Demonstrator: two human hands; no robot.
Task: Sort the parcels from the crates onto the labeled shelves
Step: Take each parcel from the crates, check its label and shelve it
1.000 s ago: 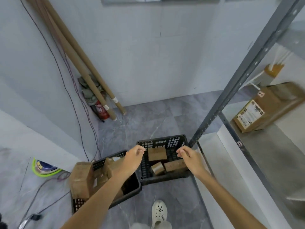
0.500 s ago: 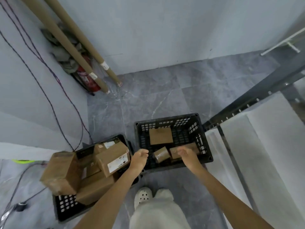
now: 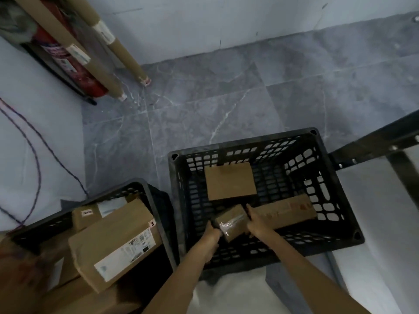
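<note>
Head view, lower centre: small taped parcel (image 3: 231,223) sits tilted, low in black crate (image 3: 249,141), just below flat box (image 3: 230,181), beside long box (image 3: 288,210). Left hand (image 3: 212,236) grips its left end, right hand (image 3: 257,225) grips its right end. Likely light, stiff cardboard; glossy tape looks slick, so hold by the ends or bare edges. Second crate (image 3: 136,189) at lower left, bigger boxes piled.

Two cardboard tubes (image 3: 125,60) leaning at the wall, red fire extinguisher (image 3: 85,81) beside them, dark cable (image 3: 39,175), grey marbled floor (image 3: 204,98)
</note>
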